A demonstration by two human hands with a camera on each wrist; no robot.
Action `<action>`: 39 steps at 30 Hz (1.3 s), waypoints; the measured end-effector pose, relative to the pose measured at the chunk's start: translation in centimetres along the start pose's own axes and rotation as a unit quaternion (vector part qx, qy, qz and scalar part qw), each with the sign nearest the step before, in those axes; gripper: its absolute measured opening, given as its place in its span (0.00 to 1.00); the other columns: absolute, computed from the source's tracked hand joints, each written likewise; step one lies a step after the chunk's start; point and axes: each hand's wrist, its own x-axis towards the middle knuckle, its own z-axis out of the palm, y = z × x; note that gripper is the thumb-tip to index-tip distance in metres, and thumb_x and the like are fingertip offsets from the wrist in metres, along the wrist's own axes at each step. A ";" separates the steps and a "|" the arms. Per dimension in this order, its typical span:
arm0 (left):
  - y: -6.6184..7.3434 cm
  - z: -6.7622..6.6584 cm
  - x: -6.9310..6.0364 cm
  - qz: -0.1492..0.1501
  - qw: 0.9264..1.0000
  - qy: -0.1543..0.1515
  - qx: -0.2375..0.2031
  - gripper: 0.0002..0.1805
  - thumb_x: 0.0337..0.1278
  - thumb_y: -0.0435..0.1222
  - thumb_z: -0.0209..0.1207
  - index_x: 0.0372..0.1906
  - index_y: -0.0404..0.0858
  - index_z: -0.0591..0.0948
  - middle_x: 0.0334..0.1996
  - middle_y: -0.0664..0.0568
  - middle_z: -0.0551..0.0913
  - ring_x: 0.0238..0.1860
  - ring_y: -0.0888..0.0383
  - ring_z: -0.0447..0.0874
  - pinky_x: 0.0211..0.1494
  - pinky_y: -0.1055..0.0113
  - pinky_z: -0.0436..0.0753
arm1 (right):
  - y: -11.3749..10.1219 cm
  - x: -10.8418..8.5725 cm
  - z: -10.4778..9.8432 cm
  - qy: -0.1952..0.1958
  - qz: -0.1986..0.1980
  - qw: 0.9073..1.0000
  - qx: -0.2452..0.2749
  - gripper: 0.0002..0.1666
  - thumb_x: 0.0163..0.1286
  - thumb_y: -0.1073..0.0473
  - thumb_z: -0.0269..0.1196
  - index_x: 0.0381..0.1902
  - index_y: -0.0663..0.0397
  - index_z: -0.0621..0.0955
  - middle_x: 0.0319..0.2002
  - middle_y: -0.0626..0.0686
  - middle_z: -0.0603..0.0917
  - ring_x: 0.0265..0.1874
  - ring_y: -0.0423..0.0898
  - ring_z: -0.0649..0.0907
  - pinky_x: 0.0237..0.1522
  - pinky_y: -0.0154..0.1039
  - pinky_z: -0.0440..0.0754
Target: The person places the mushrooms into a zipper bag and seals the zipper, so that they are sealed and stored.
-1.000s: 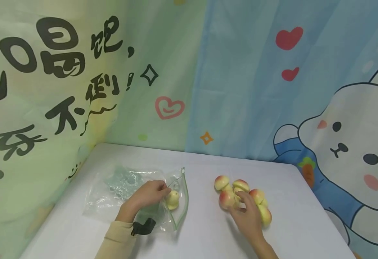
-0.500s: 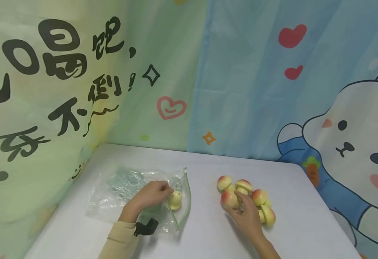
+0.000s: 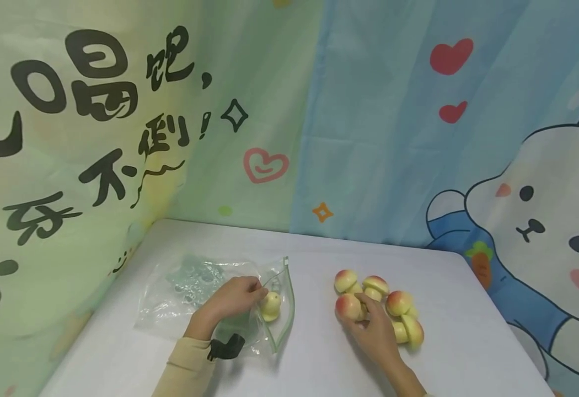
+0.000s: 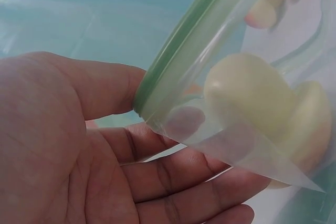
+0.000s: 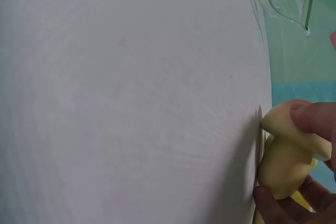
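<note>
My left hand [image 3: 237, 298] pinches the open mouth of a clear zip bag [image 4: 178, 40] by its green zip edge, thumb on one side and fingers behind the film. Inside the bag, close to the mouth, lies a pale yellow toy mushroom [image 3: 271, 306]. At the table's right, my right hand [image 3: 376, 333] grips another toy mushroom [image 5: 286, 166], its cap red and yellow. The right wrist view has the thumb on its cap and fingers beneath the stem. Close around this hand lie several more toy mushrooms [image 3: 400, 302], some partly hidden by it.
The white table [image 3: 314, 353] carries the bag on its left half and the mushrooms on its right. Greenish material [image 3: 195, 278] shows at the bag's far-left part. A printed cloth backdrop [image 3: 384, 138] rises behind the table.
The right hand has closed around the red-capped toy mushroom and drawn it slightly left, away from the others. The left hand keeps its hold on the bag; the head view has shifted a little.
</note>
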 end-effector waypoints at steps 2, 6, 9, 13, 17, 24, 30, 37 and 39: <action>0.0 0.0 -0.1 -0.002 1.000 -0.001 -0.001 0.16 0.68 0.45 0.54 0.25 0.43 0.74 0.19 0.57 0.72 0.20 0.61 0.66 0.23 0.66 0.66 | -0.1 0.0 0.1 -0.002 -0.005 1.000 -0.002 0.36 0.55 0.55 0.75 0.60 0.54 0.74 0.56 0.57 0.78 0.54 0.53 0.79 0.44 0.42 0.83; 0.0 0.0 -0.3 -0.003 1.000 -0.001 0.000 0.16 0.69 0.45 0.54 0.25 0.43 0.73 0.19 0.57 0.71 0.20 0.61 0.66 0.23 0.66 0.66 | -0.1 -0.1 0.2 -0.015 -0.011 1.000 -0.021 0.37 0.55 0.49 0.75 0.60 0.51 0.75 0.52 0.55 0.78 0.49 0.51 0.79 0.43 0.43 0.81; 0.0 0.0 -0.3 0.000 1.000 0.001 0.002 0.16 0.69 0.44 0.54 0.25 0.43 0.73 0.19 0.57 0.71 0.20 0.60 0.66 0.23 0.66 0.66 | -0.2 -0.1 0.1 -0.032 -0.011 0.999 -0.040 0.38 0.55 0.46 0.75 0.62 0.50 0.76 0.50 0.55 0.77 0.47 0.50 0.79 0.44 0.46 0.77; -0.1 0.1 -0.2 -0.002 1.000 0.001 0.004 0.16 0.69 0.44 0.54 0.24 0.43 0.73 0.19 0.57 0.70 0.20 0.61 0.66 0.23 0.67 0.66 | -0.4 -0.1 -0.1 -0.053 -0.005 0.998 -0.043 0.40 0.56 0.45 0.73 0.63 0.51 0.74 0.56 0.57 0.78 0.52 0.55 0.79 0.50 0.53 0.76; -0.1 0.1 -0.1 -0.004 1.000 0.000 0.001 0.16 0.69 0.45 0.54 0.24 0.43 0.73 0.18 0.57 0.70 0.20 0.61 0.66 0.23 0.66 0.66 | -0.6 0.1 -0.2 -0.060 -0.005 0.998 -0.031 0.40 0.56 0.46 0.73 0.64 0.52 0.74 0.59 0.58 0.79 0.56 0.58 0.79 0.54 0.57 0.75; 0.0 -0.1 -0.1 -0.003 1.000 0.001 0.004 0.16 0.69 0.45 0.54 0.25 0.43 0.73 0.19 0.57 0.71 0.21 0.60 0.67 0.24 0.66 0.67 | -1.7 0.4 0.1 -0.055 -0.008 0.998 0.026 0.41 0.56 0.50 0.74 0.65 0.53 0.73 0.56 0.57 0.81 0.55 0.55 0.80 0.50 0.52 0.79; -0.1 0.0 -0.2 0.004 1.000 -0.001 0.003 0.16 0.68 0.45 0.54 0.24 0.43 0.73 0.19 0.57 0.71 0.20 0.61 0.66 0.24 0.66 0.66 | -3.1 0.9 0.9 -0.046 -0.017 0.996 0.080 0.39 0.53 0.57 0.76 0.62 0.57 0.74 0.53 0.58 0.83 0.52 0.55 0.81 0.39 0.39 0.81; -0.1 -0.1 0.0 0.006 1.000 0.001 0.007 0.16 0.68 0.45 0.54 0.24 0.43 0.72 0.18 0.57 0.70 0.20 0.61 0.66 0.23 0.66 0.66 | -5.0 1.1 2.4 -0.059 -0.025 0.993 0.103 0.40 0.51 0.59 0.77 0.61 0.59 0.75 0.51 0.59 0.83 0.48 0.55 0.82 0.35 0.36 0.82; -0.1 -0.1 0.0 0.007 1.000 0.001 0.009 0.16 0.68 0.45 0.55 0.24 0.43 0.73 0.19 0.57 0.71 0.21 0.61 0.67 0.24 0.66 0.66 | -5.4 1.1 3.0 -0.063 -0.032 0.992 0.105 0.40 0.50 0.59 0.77 0.61 0.59 0.75 0.50 0.58 0.83 0.47 0.54 0.82 0.35 0.35 0.82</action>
